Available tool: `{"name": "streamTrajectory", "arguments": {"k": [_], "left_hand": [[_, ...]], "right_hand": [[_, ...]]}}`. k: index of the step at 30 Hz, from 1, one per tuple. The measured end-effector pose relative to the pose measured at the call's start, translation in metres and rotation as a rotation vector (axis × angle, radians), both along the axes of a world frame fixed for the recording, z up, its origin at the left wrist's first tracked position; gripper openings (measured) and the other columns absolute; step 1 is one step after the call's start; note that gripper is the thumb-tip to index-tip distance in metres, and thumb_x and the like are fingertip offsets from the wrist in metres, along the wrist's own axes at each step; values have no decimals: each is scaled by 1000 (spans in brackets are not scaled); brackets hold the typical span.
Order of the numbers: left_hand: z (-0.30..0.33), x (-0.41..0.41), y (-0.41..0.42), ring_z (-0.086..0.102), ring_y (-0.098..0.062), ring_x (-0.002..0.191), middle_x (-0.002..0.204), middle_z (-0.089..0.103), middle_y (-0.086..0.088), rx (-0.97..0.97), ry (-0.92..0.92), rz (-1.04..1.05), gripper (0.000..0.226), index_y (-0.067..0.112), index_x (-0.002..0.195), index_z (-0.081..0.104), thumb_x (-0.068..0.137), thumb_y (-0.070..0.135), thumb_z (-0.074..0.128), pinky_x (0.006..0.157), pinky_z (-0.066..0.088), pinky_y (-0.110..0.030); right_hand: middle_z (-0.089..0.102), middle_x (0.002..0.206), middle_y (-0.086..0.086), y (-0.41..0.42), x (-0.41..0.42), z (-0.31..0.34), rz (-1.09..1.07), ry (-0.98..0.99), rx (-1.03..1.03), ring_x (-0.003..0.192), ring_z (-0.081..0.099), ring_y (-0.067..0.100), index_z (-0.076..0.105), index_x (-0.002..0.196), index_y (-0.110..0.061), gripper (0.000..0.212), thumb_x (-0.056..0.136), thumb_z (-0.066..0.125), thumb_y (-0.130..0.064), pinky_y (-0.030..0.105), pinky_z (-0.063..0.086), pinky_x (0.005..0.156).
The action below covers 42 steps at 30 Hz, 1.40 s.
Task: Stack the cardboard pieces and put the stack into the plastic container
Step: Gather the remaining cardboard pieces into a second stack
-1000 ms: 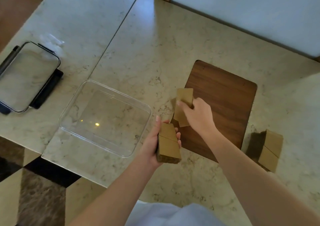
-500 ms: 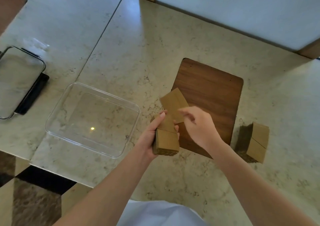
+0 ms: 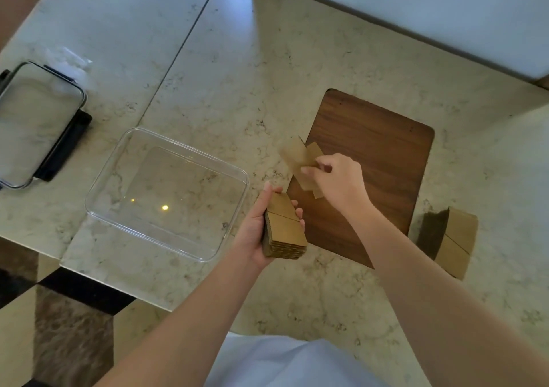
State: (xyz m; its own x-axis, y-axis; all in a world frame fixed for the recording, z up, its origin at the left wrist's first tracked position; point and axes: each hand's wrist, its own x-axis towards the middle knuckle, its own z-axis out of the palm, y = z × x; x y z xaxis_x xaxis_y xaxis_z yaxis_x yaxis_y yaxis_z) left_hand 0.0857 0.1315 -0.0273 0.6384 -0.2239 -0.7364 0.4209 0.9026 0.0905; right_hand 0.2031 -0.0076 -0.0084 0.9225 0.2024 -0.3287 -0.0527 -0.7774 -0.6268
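Risk of slippage: right hand (image 3: 337,180) is pinching two loosely crossed cardboard pieces (image 3: 300,161) just beyond the left hand (image 3: 258,229), which is gripping the stack (image 3: 283,232) beside the empty plastic container (image 3: 98,190); skewed landing may be toppling it.

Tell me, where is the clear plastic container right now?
The clear plastic container sits empty on the marble table, just left of the left hand and its cardboard stack.
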Motion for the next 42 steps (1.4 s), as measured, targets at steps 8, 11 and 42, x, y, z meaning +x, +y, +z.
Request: {"name": "streamTrajectory", "arguments": {"k": [8, 11, 42], "left_hand": [[4, -8, -10, 71, -36, 101, 118, 70, -22, -45, -173, -53, 58, 13, 121, 68, 86, 59, 66, 88, 59, -53], [4, -5, -10, 71, -36, 108, 131, 68, -19, -6, -227, -94, 60, 25, 136, 60, 81, 42, 78, 82, 60, -53], [15, -4, -14, 72, -31, 89, 110, 72, -18, 91, -110, -109, 52, 14, 111, 76, 87, 59, 68, 76, 60, -44]], "right_hand": [[65, 104, 2, -31, -62, 37, 527, -322, 34, 75, 60, 10, 76, 120, -19, 31, 97, 56, -21, 27, 56, 70], [66, 112, 5, -39, -70, 32, 549, -308, 27, 98, 62, 22, 76, 122, -20, 47, 88, 61, 9, 36, 54, 82], [58, 89, -7, -43, -56, 45, 359, -311, 83, 78, 52, 8, 69, 129, -31, 36, 96, 68, -16, 23, 45, 68]]}}
